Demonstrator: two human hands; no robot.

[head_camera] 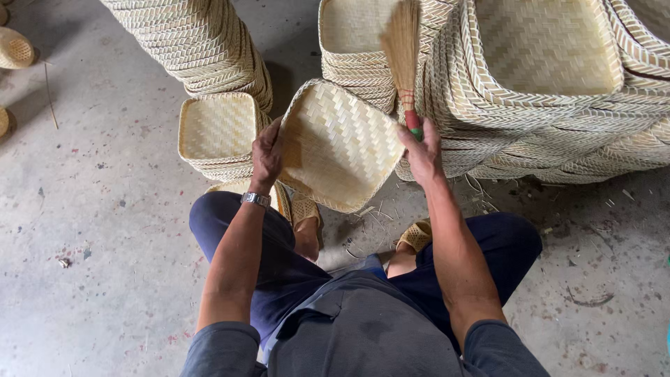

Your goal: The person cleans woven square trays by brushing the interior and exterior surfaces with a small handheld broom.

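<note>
Above the knees, 1 woven tray [342, 146] gripped by left hand [267, 155], 1 brush [403, 52] clenched in right hand [423, 152].

No packages, labels, signs or screens show anywhere in this view.
</note>
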